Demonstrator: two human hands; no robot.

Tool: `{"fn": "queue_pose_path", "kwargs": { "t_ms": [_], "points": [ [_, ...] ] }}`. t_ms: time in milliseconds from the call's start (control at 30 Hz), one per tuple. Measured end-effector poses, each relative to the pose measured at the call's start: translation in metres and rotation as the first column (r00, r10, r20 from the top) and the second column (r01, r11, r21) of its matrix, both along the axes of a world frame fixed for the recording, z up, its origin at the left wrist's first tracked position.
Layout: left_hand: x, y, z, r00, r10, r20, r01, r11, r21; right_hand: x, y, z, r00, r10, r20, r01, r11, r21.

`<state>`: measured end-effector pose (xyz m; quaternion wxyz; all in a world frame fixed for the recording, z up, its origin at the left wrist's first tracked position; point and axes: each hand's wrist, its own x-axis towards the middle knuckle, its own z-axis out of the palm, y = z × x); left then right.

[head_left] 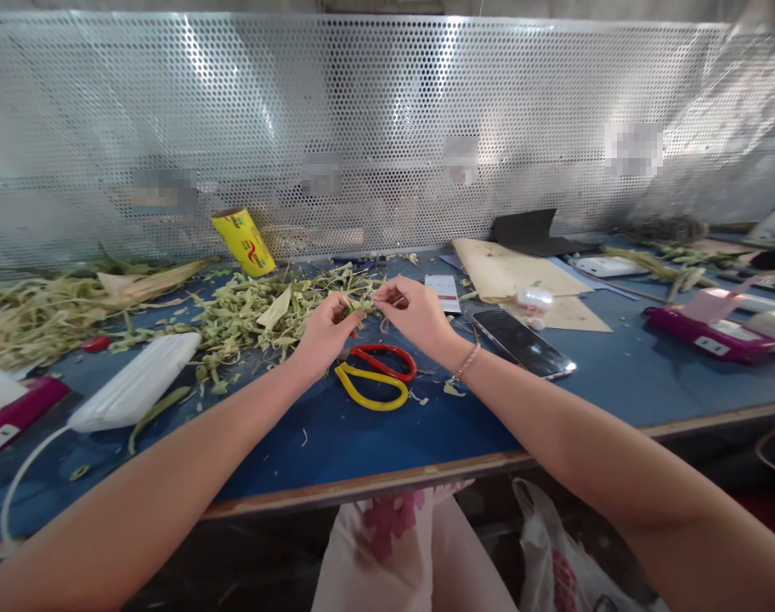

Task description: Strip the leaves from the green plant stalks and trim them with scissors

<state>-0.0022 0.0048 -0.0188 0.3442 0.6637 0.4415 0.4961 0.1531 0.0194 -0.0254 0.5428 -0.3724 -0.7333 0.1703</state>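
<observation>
My left hand (325, 333) and my right hand (415, 314) meet above the blue table (617, 374), both pinching a small green plant piece (364, 304) between their fingertips. A heap of green and pale plant scraps (260, 314) lies just behind and left of the hands. Scissors (378, 376) with one red and one yellow handle loop rest on the table right under my hands. A thin bracelet circles my right wrist.
A black phone (523, 342) lies right of the scissors, with a white card (444, 292) and brown paper (515, 276) behind. A yellow pack (243, 241) leans on the perforated metal screen (387, 127). White and magenta devices (136, 382) sit at both sides. Plastic bags (419, 552) hang below the table edge.
</observation>
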Motion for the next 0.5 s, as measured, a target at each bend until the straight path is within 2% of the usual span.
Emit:
{"fn": "queue_pose_path", "kwargs": {
  "t_ms": [167, 500],
  "points": [
    [0.0008, -0.0021, 0.0025, 0.999, 0.030, -0.030, -0.030, 0.999, -0.014, -0.0026, -0.0035, -0.0001, 0.999, 0.050, -0.020, -0.050, 0.999, 0.008],
    [0.0012, -0.0019, 0.0016, 1.000, 0.017, -0.011, -0.018, 1.000, -0.021, -0.0044, -0.0026, -0.0030, 0.999, 0.034, 0.005, -0.035, 0.995, 0.090]
  ]
}}
